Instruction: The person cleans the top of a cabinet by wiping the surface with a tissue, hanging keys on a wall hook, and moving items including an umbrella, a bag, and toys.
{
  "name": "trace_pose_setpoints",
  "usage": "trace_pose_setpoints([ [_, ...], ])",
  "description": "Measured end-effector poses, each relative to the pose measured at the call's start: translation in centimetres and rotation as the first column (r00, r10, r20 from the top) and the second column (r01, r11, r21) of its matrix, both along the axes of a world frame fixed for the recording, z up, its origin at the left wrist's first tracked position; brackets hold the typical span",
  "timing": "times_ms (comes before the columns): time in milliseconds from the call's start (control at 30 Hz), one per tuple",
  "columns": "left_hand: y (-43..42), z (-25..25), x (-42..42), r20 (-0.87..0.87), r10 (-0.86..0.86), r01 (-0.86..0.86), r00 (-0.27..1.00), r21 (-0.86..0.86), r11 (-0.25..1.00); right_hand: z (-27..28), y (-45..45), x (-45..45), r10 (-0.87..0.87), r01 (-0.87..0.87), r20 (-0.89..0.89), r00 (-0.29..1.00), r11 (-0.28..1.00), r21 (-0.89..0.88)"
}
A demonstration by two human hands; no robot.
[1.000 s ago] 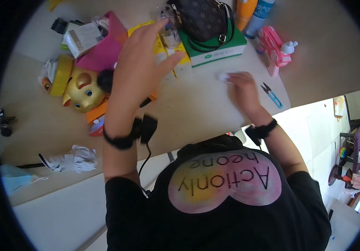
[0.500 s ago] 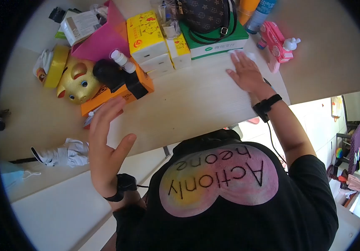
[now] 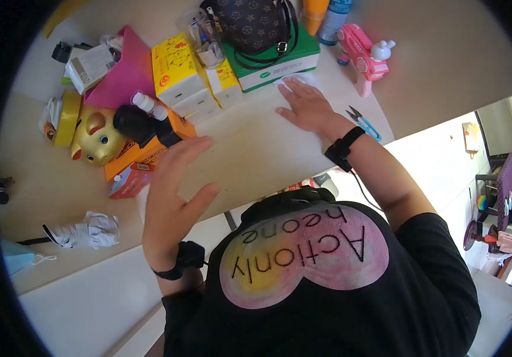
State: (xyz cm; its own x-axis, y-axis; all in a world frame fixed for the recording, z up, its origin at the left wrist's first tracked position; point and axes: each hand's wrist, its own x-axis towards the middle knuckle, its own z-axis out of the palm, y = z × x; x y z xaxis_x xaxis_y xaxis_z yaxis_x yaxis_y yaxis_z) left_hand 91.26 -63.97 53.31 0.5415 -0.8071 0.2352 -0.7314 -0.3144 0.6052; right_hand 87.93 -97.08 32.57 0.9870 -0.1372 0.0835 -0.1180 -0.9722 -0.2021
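Note:
My right hand [image 3: 307, 108] lies flat with spread fingers on a thin white tissue or cloth [image 3: 305, 78] on the table [image 3: 238, 149], just in front of the green box [image 3: 277, 66]. Part of the white piece is hidden under the fingers. To the right of that wrist lie blue-handled snips [image 3: 365, 124]. My left hand [image 3: 176, 199] hovers near the table's front edge with thumb and fingers apart, holding nothing. Beyond its fingertips is an orange box [image 3: 183, 127] with black items on it.
Yellow tissue packs [image 3: 176, 62], a pink bin [image 3: 128, 71] and a golden pig [image 3: 98, 137] stand at the back left. A dark handbag [image 3: 253, 24] rests on the green box. A pink toy [image 3: 363, 56] stands right, a crumpled white cloth [image 3: 92, 231] lies left.
My right hand has gone from closed around the white piece to flat on it, near the green box. My left hand has come back from over the yellow packs towards the front edge.

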Motion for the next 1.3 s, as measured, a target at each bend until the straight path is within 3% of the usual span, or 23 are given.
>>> trace_pose_setpoints([
  [100,-3.5,-1.7,-0.9,0.009,-0.106,0.106,0.994,0.031,0.994,0.9,-0.6,-1.6,-0.113,0.113,-0.030,0.993,0.993,-0.020],
  [167,-6.3,-3.5,-1.5,-0.094,-0.271,0.277,0.958,0.064,0.959,1.2,-1.5,-1.9,-0.167,0.167,0.002,0.986,0.986,-0.024],
  [233,-9.5,-4.5,-2.8,-0.163,-0.397,0.422,0.903,0.176,0.889,1.8,-3.2,-2.0,-0.035,0.031,0.009,0.999,0.966,0.257],
  [267,-11.1,-6.0,-3.3,-0.171,-0.471,0.498,0.866,0.205,0.842,2.3,-3.6,-2.9,-0.046,0.041,0.014,0.999,0.964,0.263],
  [333,-14.8,-8.8,-4.1,-0.156,-0.582,0.602,0.798,0.250,0.758,5.4,-4.7,-5.0,-0.101,-0.027,0.393,0.914,0.952,0.306],
  [400,-18.8,-12.9,-4.7,-0.105,-0.613,0.618,0.783,0.245,0.747,6.7,-5.7,-8.2,-0.132,0.035,0.517,0.846,0.981,0.193],
  [467,-23.2,-14.6,-5.5,-0.060,-0.580,0.574,0.812,0.257,0.777,7.3,-7.2,-11.6,-0.265,0.061,0.471,0.841,0.913,0.404],
  [533,-27.1,-14.7,-6.4,-0.043,-0.548,0.536,0.835,0.288,0.794,8.6,-7.3,-14.3,-0.316,0.083,0.463,0.828,0.886,0.456],
  [600,-30.2,-16.0,-7.1,0.354,-0.569,0.442,0.742,0.379,0.813,9.2,-7.0,-16.5,-0.358,0.100,0.452,0.817,0.860,0.501],
  [633,-31.6,-17.2,-7.4,0.356,-0.552,0.429,0.754,0.369,0.825,9.5,-6.9,-17.5,-0.346,0.121,0.485,0.803,0.892,0.436],
  [700,-33.4,-19.1,-7.9,0.589,-0.569,0.456,0.574,0.347,0.820,10.2,-6.3,-18.8,-0.313,0.127,0.515,0.798,0.923,0.363],
  [733,-33.8,-18.8,-8.2,0.589,-0.556,0.444,0.587,0.340,0.829,10.9,-5.8,-19.3,-0.343,0.142,0.505,0.792,0.908,0.394],
  [800,-34.5,-18.4,-8.5,0.640,-0.633,0.511,0.435,0.404,0.759,11.4,-5.3,-20.0,-0.360,0.143,0.497,0.789,0.895,0.422],
  [833,-34.8,-18.4,-8.5,0.643,-0.625,0.499,0.442,0.402,0.767,11.5,-5.4,-20.3,-0.340,0.161,0.515,0.787,0.919,0.361],
  [900,-34.8,-17.9,-8.4,0.710,-0.633,0.465,0.310,0.468,0.752,11.7,-5.6,-20.6,-0.309,0.169,0.537,0.785,0.940,0.295],
  [1000,-33.6,-16.4,-8.3,0.646,-0.624,0.496,0.441,0.404,0.769,11.5,-6.1,-20.5,-0.261,0.228,0.635,0.727,0.964,0.134],
  [1033,-32.9,-15.7,-8.2,0.649,-0.614,0.482,0.450,0.402,0.778,11.2,-6.4,-20.5,-0.295,0.239,0.627,0.721,0.955,0.175],
  [1067,-32.1,-15.0,-7.9,0.577,-0.584,0.499,0.571,0.320,0.805,10.9,-6.5,-20.2,-0.282,0.223,0.630,0.724,0.959,0.173],
  [1100,-31.2,-14.5,-7.5,0.489,-0.549,0.503,0.678,0.236,0.831,10.6,-6.6,-19.7,-0.335,0.242,0.605,0.723,0.942,0.232],
  [1167,-29.2,-13.7,-6.1,0.472,-0.473,0.457,0.744,0.157,0.875,9.8,-6.1,-18.4,-0.379,0.250,0.578,0.723,0.923,0.292],
  [1233,-27.1,-12.6,-4.6,0.454,-0.399,0.411,0.797,0.076,0.908,9.1,-5.0,-16.5,-0.480,0.249,0.342,0.808,0.804,0.539],
  [1267,-26.1,-12.0,-4.0,0.423,-0.345,0.368,0.838,0.027,0.929,8.9,-4.6,-15.6,-0.471,0.240,0.348,0.811,0.809,0.537],
  [1300,-25.0,-11.5,-3.3,0.390,-0.289,0.323,0.874,-0.022,0.946,8.7,-4.1,-14.7,-0.509,0.254,0.230,0.829,0.711,0.656],
])
